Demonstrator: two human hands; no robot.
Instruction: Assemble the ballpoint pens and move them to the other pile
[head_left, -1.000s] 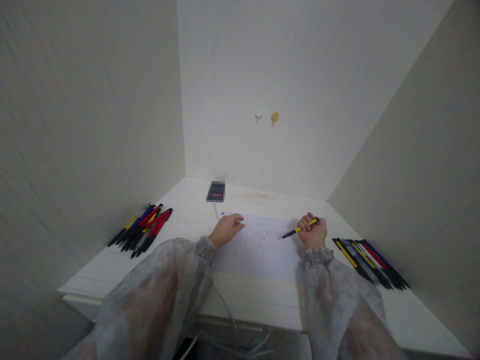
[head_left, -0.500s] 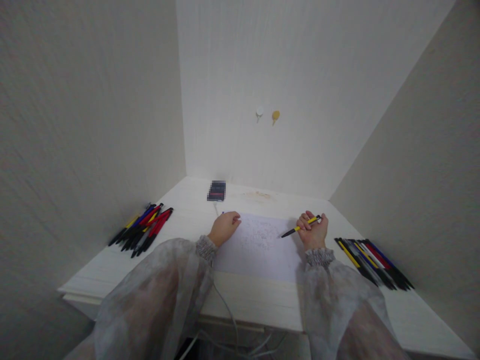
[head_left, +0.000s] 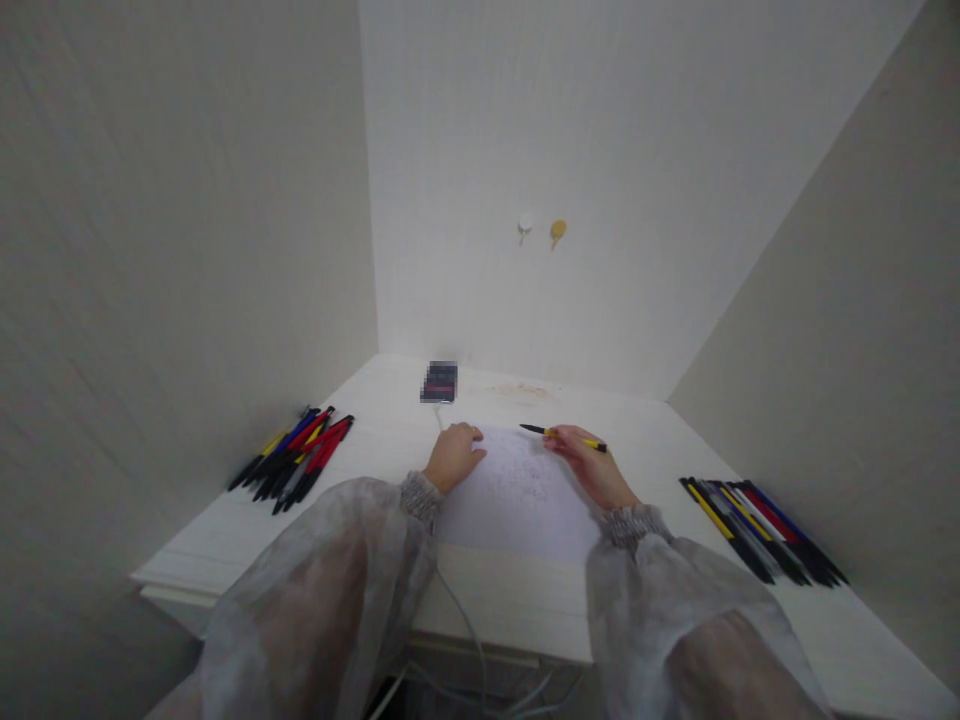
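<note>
A sheet of white paper [head_left: 517, 530] covered in small scribbled marks lies on the white desk. My right hand [head_left: 589, 468] pinches a yellow and black pen [head_left: 595, 444] above the sheet's upper right part. The pen's black tip points left and looks raised off the paper. At the sheet's upper left edge rests my left hand [head_left: 455, 457], palm down, its thumb apart from the fingers and nothing in it. Both wrists are in sheer, elastic-cuffed sleeves.
A loose pile of pens [head_left: 296, 455] in several colours lies to the left. On the right, more pens [head_left: 761, 530] lie side by side. A dark blurred phone-like device [head_left: 440, 382] with a cable sits at the back. Two hooks, white [head_left: 525, 225] and yellow [head_left: 558, 230], hang on the wall.
My right hand has moved left and turned over the paper, and the pen's tip has swung up and left. My left hand stays at the sheet's edge, its thumb now further from the fingers.
</note>
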